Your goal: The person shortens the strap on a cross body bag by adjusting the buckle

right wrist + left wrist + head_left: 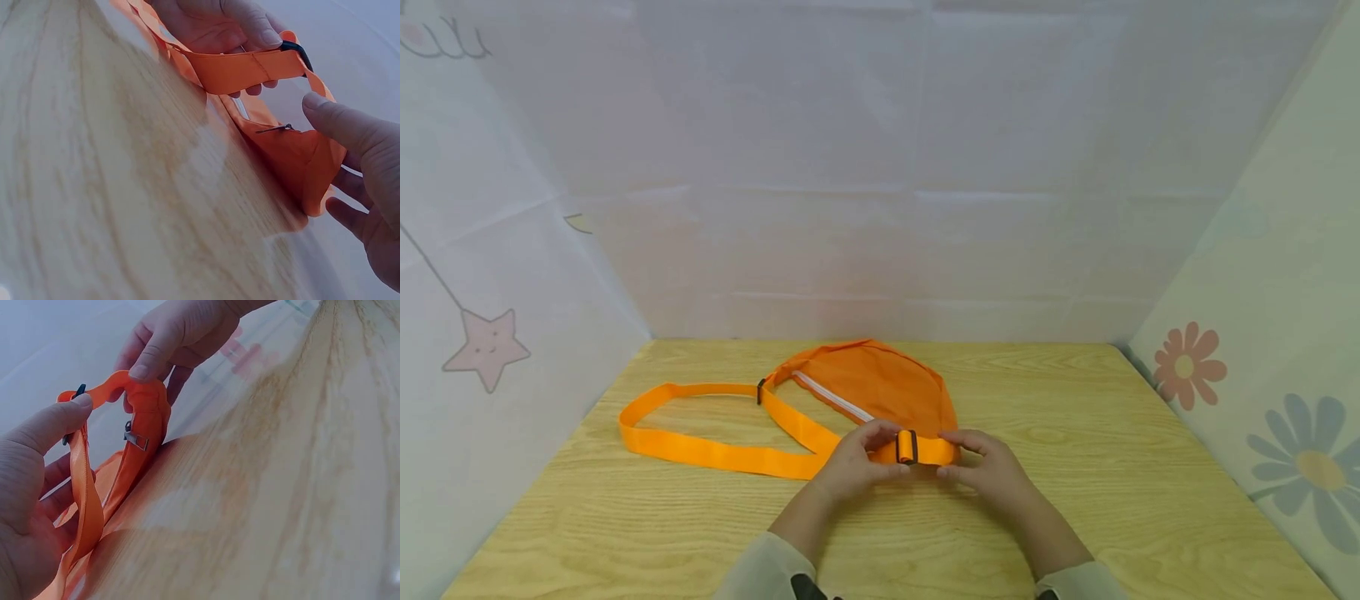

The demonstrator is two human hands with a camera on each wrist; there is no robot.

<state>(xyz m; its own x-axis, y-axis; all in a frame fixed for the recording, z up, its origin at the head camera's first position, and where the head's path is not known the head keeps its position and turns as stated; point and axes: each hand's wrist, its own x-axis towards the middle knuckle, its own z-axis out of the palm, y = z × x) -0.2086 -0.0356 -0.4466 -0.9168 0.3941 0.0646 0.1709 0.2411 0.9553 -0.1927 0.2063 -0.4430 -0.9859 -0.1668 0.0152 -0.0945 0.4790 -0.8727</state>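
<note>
An orange bag (883, 379) with a white zipper (833, 395) lies on the table. Its lighter orange strap (715, 454) loops out to the left. At the bag's near right side, my left hand (852, 463) pinches the strap beside a black slide buckle (907, 447). My right hand (994, 468) holds the short strap end where it meets the bag's corner, thumb on top. Between the two hands the strap is raised off the table, as the left wrist view shows. A metal zipper pull (135, 439) hangs below it. Part of the bag's front is hidden behind the hands.
The wood-grain table (1150, 500) extends on both sides of the bag. A second black strap fitting (761, 391) sits near the bag's left corner. Pale sheets with printed flowers (1183, 367) and a star (487, 347) enclose the table at the back and sides.
</note>
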